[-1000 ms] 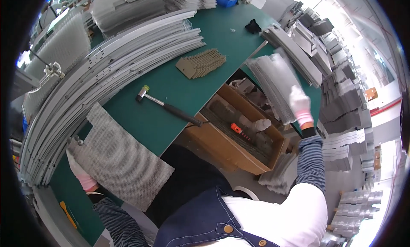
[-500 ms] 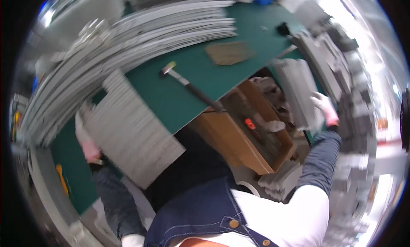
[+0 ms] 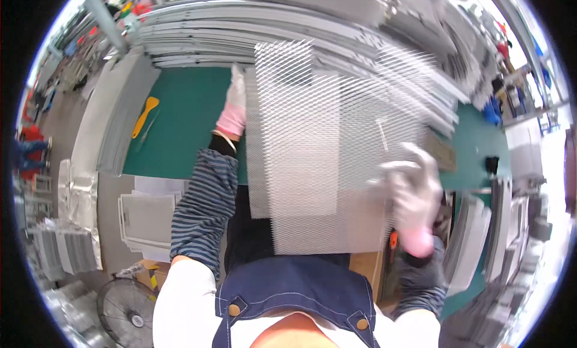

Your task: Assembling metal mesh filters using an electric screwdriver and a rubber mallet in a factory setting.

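In front of me stand overlapping see-through mesh sheets (image 3: 306,167) with a fine diamond pattern and saw-toothed edges. My left hand (image 3: 236,101), in a white and pink glove, holds them at the left edge; part of its fingers is hidden behind the mesh. At the right side, my gloved right hand (image 3: 415,197) has curled fingers at the edge of the front sheet, smeared by motion. The upper right of that sheet is blurred too.
Long grey panels (image 3: 198,32) are stacked across the back of the green table (image 3: 180,119). A yellow scraper (image 3: 144,116) lies at left. Pale sheets (image 3: 469,246) stand at right, beside an orange-handled tool (image 3: 393,240). A fan (image 3: 129,312) is at lower left.
My right hand has come from the pale stack at the right to the mesh in front of me. My left hand has raised its mesh, and the view has swung left.
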